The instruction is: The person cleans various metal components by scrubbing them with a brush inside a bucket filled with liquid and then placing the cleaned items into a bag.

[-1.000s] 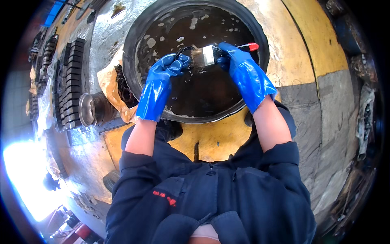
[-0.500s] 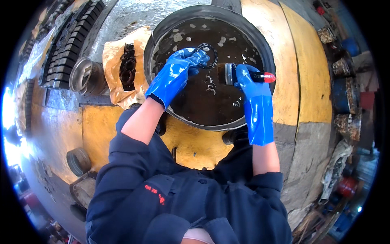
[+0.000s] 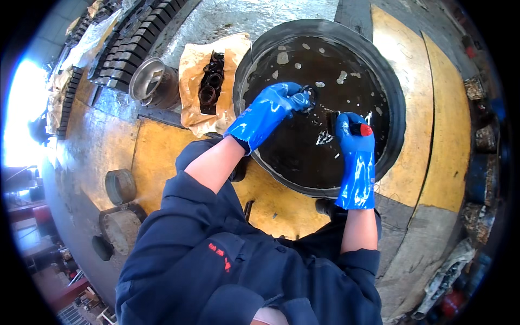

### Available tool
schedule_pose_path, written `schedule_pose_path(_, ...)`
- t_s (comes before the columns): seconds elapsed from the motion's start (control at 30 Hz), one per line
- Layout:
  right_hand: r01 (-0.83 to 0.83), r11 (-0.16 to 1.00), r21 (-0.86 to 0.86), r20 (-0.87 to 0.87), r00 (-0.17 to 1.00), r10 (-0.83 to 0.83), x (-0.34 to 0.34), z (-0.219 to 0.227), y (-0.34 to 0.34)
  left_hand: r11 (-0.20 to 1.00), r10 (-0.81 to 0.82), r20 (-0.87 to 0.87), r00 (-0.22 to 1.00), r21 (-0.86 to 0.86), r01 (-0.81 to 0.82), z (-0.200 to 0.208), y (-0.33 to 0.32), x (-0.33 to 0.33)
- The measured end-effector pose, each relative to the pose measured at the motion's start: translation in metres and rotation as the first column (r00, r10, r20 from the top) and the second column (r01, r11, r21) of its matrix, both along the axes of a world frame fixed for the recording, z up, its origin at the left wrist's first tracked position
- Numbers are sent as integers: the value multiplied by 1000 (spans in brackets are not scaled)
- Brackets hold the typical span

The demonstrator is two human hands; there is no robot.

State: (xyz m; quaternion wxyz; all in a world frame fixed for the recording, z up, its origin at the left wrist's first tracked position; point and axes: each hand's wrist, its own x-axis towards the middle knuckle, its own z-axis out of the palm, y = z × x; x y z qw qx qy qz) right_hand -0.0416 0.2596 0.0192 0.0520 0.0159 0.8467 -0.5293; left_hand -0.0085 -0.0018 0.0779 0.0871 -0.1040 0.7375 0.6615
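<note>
Both my hands wear long blue rubber gloves and are over a wide black tub (image 3: 397,122) of dark liquid with pale foam patches. My left hand (image 3: 271,111) pinches a thin black ring (image 3: 312,96) on the tub's left side; glove fingers hide part of it. To its right, my right hand (image 3: 355,146) is closed round a brush (image 3: 366,130) with a dark handle and red end. The brush head is mostly hidden behind the glove, low over the liquid, and I cannot tell whether it touches the surface. A gap separates brush and ring.
Left of the tub, brown paper (image 3: 190,81) bears a pile of dark rings (image 3: 211,89). Beside it stands a metal pot (image 3: 149,81). Black ribbed blocks (image 3: 130,49) lie farther left. Round metal pieces (image 3: 120,187) rest on the floor at left.
The whole view has shifted, with the tub now farther right. The ring has turned from face-on to nearly edge-on. The brush has tilted, its red end now pointing more toward me.
</note>
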Motion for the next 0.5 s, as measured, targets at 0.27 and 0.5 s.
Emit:
schedule_pose_path(0.27, 9, 999, -33, 28, 1000, -8, 0, 20, 2, 905, 399, -209, 893, -69, -421, 54, -72, 13)
schedule_pose_path(0.5, 6, 999, 51, -10, 1000, -6, 3, 15, 7, 793, 515, -241, 823, -232, -564, -3, -183, -8)
